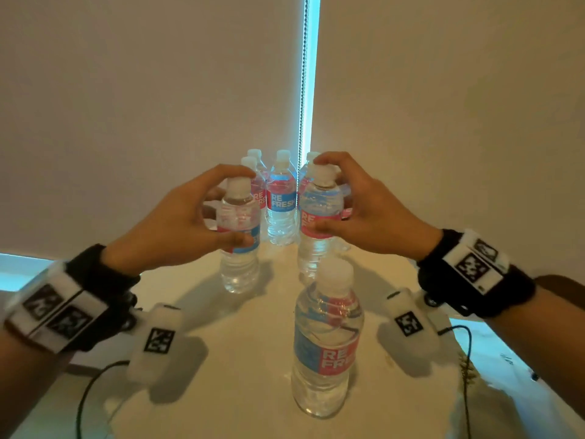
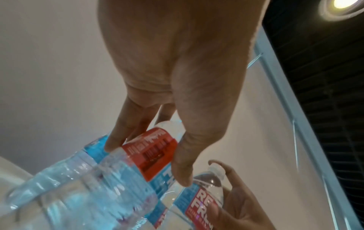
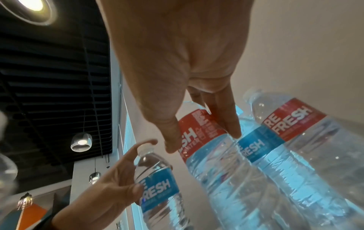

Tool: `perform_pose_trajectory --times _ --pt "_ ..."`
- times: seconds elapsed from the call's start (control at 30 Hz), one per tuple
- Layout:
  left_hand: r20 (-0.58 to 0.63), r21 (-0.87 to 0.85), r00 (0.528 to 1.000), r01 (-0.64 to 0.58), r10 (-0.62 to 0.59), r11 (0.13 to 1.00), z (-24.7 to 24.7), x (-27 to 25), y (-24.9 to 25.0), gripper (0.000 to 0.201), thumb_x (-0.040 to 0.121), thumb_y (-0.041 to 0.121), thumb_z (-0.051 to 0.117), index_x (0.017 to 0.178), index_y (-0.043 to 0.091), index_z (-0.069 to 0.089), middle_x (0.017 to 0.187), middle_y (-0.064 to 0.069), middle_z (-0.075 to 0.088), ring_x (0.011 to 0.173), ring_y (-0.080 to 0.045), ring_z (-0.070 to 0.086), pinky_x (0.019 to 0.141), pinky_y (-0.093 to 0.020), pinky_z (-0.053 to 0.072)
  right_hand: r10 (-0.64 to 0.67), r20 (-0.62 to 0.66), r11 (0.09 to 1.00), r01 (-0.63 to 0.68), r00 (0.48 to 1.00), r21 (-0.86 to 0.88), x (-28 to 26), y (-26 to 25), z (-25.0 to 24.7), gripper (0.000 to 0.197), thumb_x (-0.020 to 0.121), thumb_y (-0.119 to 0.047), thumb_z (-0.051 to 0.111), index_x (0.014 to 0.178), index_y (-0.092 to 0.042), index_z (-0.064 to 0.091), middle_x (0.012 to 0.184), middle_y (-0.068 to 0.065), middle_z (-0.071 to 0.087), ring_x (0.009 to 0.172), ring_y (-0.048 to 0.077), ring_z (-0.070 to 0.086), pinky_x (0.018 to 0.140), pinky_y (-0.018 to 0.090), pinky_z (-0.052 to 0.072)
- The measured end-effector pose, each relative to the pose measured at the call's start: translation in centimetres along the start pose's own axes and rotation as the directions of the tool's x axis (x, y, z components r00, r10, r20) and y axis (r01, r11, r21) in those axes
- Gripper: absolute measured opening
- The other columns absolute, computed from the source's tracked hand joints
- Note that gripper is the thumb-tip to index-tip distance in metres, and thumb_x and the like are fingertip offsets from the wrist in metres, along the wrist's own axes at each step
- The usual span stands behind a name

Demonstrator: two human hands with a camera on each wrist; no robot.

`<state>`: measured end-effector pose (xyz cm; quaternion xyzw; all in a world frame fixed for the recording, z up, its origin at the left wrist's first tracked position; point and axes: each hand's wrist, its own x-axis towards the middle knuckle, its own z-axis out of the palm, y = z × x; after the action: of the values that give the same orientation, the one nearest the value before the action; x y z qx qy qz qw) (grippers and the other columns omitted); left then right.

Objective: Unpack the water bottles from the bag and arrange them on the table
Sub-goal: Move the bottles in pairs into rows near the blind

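Several clear water bottles with red and blue labels stand on the cream table (image 1: 240, 359). My left hand (image 1: 235, 206) grips one upright bottle (image 1: 239, 267) around its shoulder and label, with thumb in front and fingers curled over the cap. The left wrist view shows that left hand (image 2: 146, 165) on the same bottle (image 2: 88, 194). My right hand (image 1: 319, 194) grips a second upright bottle (image 1: 311, 258) the same way; its base is hidden. The right wrist view shows my right hand (image 3: 202, 142) on this bottle (image 3: 226, 171). Another bottle (image 1: 326, 340) stands alone nearest me. No bag is in view.
A cluster of bottles (image 1: 280, 201) stands at the table's far end, just behind both hands. Roller blinds and a bead chain (image 1: 302, 90) hang behind them. Black cables (image 1: 95, 384) trail over the table's left and right edges near my wrists.
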<state>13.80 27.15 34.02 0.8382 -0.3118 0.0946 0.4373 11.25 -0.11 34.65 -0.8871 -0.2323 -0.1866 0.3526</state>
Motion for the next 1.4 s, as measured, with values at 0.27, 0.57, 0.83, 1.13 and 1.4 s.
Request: perform_pose_trajectory --times 0.27,0.57,0.83,1.13,1.4 --pt "-0.083 0.081 0.996 -0.019 0.026 0.997 1.3 4.2 -3.8 0.079 0.065 0.016 0.091 0.130 0.038 0.053 0.116 0.018 0.063 0.102 -0.012 0.064 0.082 -0.037 0.060 0.023 0.016 0.999 -0.023 1.000 -0.026 5.0 1.7 4.2 0.078 0.076 -0.020 0.084 0.136 -0.027 0.036 0.093 -0.012 0.051 0.086 0.016 0.061 0.074 0.026 0.053" --pt "-0.153 0.129 0.988 0.000 0.020 0.992 1.9 5.5 -5.6 0.078 0.067 0.017 0.089 0.133 0.035 0.051 0.110 0.015 0.060 0.100 -0.015 0.065 0.078 -0.034 0.061 0.008 0.034 1.000 -0.008 0.999 -0.001 6.6 2.9 6.6 0.079 0.077 -0.021 0.083 0.139 -0.026 0.033 0.115 0.001 0.061 0.094 0.017 0.062 0.074 0.018 0.050" --pt "-0.155 0.148 0.987 -0.007 0.030 0.989 1.8 6.0 -6.7 0.083 0.069 0.021 0.087 0.140 0.032 0.046 0.123 0.000 0.058 0.112 -0.015 0.056 0.080 -0.036 0.061 0.042 -0.057 0.995 -0.048 0.997 -0.093 7.0 3.2 7.6 0.085 0.075 -0.030 0.084 0.144 -0.030 0.033 0.132 0.010 0.042 0.116 0.025 0.053 0.091 0.022 0.044" --pt "-0.109 0.123 0.994 0.007 0.007 0.992 1.9 6.0 -7.2 0.095 0.071 0.030 0.086 0.148 0.037 0.031 0.129 -0.004 0.053 0.112 -0.021 0.059 0.085 -0.039 0.060 0.044 -0.042 0.990 -0.049 0.998 -0.134 6.5 2.9 7.4 0.096 0.073 -0.038 0.085 0.149 -0.030 0.029 0.131 0.010 0.048 0.116 0.025 0.056 0.095 0.032 0.050" --pt "-0.231 0.131 0.973 0.042 -0.011 0.991 -2.0 1.4 -6.1 0.094 0.060 0.055 0.084 0.141 0.039 0.040 0.123 0.002 0.056 0.106 -0.016 0.063 0.089 -0.032 0.055 -0.024 -0.165 0.986 -0.004 0.986 -0.165 3.4 1.7 3.3 0.067 0.079 -0.032 0.081 0.137 -0.022 0.049 0.123 0.005 0.056 0.088 0.016 0.066 0.070 0.012 0.048"
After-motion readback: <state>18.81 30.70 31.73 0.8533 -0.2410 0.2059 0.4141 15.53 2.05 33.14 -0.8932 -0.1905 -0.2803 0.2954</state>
